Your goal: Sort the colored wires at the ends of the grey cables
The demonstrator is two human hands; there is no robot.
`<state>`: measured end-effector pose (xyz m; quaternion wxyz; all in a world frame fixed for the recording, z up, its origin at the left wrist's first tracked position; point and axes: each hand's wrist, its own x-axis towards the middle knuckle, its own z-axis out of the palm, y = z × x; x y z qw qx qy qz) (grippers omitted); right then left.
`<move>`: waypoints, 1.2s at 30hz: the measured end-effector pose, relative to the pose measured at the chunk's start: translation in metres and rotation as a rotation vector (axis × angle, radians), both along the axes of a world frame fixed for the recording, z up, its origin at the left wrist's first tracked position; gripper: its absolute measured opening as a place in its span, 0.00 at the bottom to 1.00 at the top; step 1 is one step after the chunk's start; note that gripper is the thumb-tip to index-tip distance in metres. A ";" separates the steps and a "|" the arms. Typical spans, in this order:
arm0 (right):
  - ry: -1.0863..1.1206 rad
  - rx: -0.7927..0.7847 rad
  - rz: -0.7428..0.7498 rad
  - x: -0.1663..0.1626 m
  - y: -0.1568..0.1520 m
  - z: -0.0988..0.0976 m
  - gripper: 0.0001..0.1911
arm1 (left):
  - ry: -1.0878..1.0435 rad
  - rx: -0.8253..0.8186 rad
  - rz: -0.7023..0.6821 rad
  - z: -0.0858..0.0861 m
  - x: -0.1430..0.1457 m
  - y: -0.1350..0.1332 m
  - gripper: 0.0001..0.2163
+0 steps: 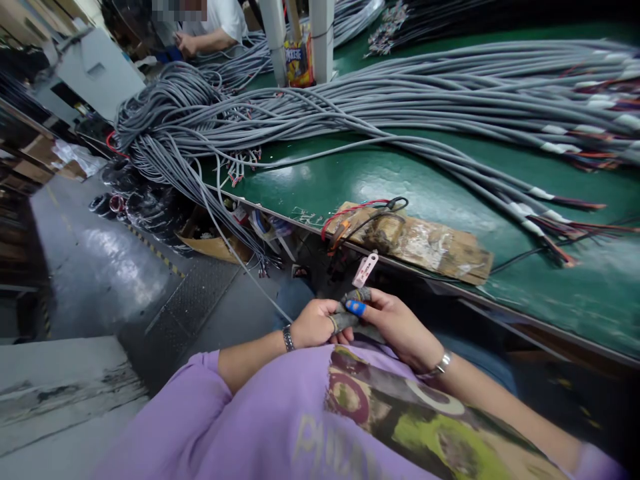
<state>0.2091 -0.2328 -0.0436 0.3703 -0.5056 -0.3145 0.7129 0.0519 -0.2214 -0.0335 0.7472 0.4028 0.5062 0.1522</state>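
Just below the cardboard pad, against the purple shirt: both hands meet on a small grey piece [349, 321], held in the air under the desk edge.
Left hand [314, 323]: curled nearly to a fist, with thumb and forefinger pinched on the lower end of the grey piece.
Right hand [400, 327]: half curled and closed on the upper end, with a blue fingertip cover [355, 308] pressing on top.
Handling, as I judge it: the piece is small and looks soft, so a pinch at the fingertips should serve better than a full-hand squeeze. One hand would steady it while the other does the fine work.
In the way: a pink tag [365, 270] hangs off the desk edge right above the fingers and could snag.
Cardboard pad [440, 248]: it lies flat at the near rim of the green desk [340, 177]. Red and black wires [357, 212] loop over its left end.
Right of the pad: taped cable ends [545, 217] fan out, with bare coloured cores showing.
Beyond the pad: a thick spread of grey cables [400, 100] covers the desk.
Left of the pad: more of them spill over the rim toward black coils [145, 207] on the floor.
Far beyond the pad: white posts [323, 40] stand with a yellow packet [299, 63] between them. A co-worker's hand [187, 43] is at the cables.
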 end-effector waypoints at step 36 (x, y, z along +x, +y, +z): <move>0.012 -0.020 -0.037 -0.010 0.008 -0.001 0.26 | -0.087 0.090 0.060 -0.010 -0.018 0.005 0.29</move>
